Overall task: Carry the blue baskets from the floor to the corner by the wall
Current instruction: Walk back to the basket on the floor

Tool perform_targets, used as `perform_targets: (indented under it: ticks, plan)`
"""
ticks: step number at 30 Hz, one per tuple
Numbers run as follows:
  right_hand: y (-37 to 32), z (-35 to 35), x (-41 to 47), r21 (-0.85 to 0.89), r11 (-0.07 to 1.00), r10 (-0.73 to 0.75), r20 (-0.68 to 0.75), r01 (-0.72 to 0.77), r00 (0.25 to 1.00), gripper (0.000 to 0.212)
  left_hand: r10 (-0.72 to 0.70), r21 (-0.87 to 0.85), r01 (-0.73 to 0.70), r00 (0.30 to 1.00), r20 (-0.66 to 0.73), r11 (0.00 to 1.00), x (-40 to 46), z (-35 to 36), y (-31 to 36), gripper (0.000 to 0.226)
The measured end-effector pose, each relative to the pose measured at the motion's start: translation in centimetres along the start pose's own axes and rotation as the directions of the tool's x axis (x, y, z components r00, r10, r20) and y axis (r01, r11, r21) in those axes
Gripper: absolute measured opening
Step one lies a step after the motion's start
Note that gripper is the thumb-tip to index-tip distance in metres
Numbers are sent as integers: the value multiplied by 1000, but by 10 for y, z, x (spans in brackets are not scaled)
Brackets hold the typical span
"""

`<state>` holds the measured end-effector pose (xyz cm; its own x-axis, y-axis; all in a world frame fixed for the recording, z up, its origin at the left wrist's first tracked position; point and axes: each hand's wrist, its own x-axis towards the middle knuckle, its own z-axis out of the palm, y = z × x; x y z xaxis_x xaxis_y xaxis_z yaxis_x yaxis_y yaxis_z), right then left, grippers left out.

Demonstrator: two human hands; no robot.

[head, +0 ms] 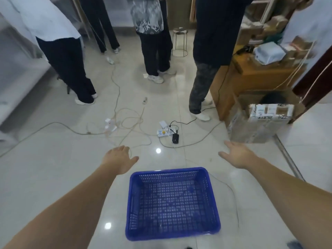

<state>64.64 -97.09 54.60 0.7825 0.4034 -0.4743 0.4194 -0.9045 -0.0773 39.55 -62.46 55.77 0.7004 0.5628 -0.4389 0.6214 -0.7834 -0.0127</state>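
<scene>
One blue perforated plastic basket [133, 209] lies empty on the pale tiled floor, low in the middle of the head view. My left hand [119, 159] hovers beyond its far left corner, palm down, fingers spread, holding nothing. My right hand [237, 155] hangs beyond the far right corner, likewise open and empty. Neither hand touches the basket. Both bare forearms reach in from the lower corners.
Several people stand ahead in dark trousers [154, 54]. Cables, white power strips [164, 132] and a black adapter [175, 138] sprawl on the floor past the basket. A cardboard box [258, 123] and a wooden cabinet [251, 79] stand right; a wire stool [179, 42] is behind.
</scene>
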Motion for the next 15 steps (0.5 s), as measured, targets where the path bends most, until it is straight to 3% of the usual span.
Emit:
perform_targets:
  ticks: [5, 15]
  plan:
    - [11, 116, 49, -44, 999, 10, 153, -3, 988, 74, -26, 51, 18, 987, 158, 999, 49, 111, -14, 77]
    - [57, 347, 155, 9, 988, 142, 291, -152, 946, 73, -128, -13, 136, 954, 270, 991, 148, 338, -37, 74]
